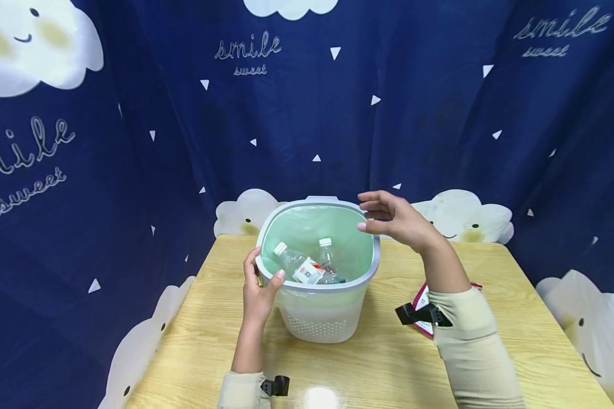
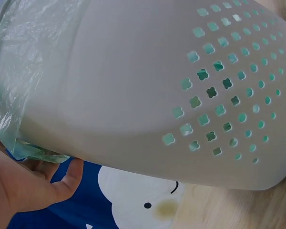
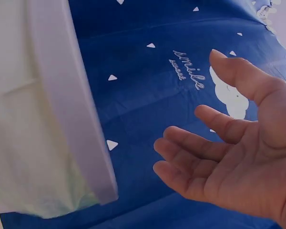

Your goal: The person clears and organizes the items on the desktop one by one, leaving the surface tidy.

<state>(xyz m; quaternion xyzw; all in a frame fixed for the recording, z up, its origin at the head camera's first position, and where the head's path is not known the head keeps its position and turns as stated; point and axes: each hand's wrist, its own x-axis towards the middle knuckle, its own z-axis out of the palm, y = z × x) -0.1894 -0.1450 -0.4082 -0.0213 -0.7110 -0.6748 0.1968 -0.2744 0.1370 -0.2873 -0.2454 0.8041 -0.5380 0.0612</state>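
Observation:
A white trash bin [image 1: 317,326] with a grey-lilac rim and small holes low in its wall stands upright on the table. It is lined with a thin green plastic bag [image 1: 307,218], whose edge folds over the outside. Clear plastic bottles with white caps lie inside, one bottle [image 1: 307,270] bearing a red and white label. My left hand [image 1: 258,295] grips the bin's near left rim, thumb at the front and fingers round the side. Raised by the far right rim is my right hand [image 1: 396,221], its fingers loosely bent and holding nothing; in the right wrist view it is apart from the bin.
On the wooden table [image 1: 210,346], right of the bin, lies a flat pink-edged white item [image 1: 422,298], partly hidden under my right forearm. A dark blue curtain [image 1: 307,119] with clouds and triangles closes off the back and sides.

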